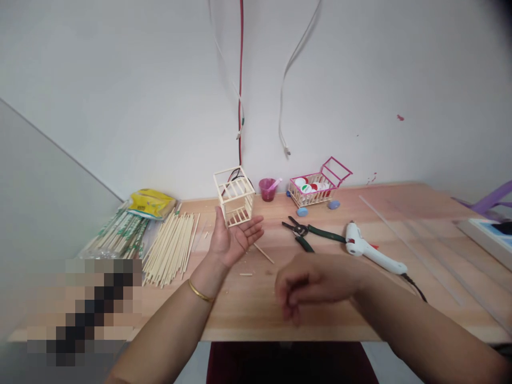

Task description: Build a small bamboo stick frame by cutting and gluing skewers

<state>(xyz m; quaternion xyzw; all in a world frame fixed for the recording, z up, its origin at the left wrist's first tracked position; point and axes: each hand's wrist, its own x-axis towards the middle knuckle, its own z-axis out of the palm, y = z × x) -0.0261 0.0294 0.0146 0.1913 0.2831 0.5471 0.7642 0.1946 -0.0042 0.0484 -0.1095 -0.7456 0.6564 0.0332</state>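
My left hand is raised palm up, with a small open cube frame of wooden sticks resting on its fingertips, tilted a little. My right hand hovers low over the wooden table in front of me, blurred, fingers curled loosely and nothing visibly in them. A gold bangle sits on my left wrist. Loose short sticks lie on the table between the two hands.
A heap of bare wooden sticks and wrapped chopstick packs lie at the left with a yellow packet. Behind are a purple cup and a pink toy cart. Green pliers and a white glue gun lie right of centre.
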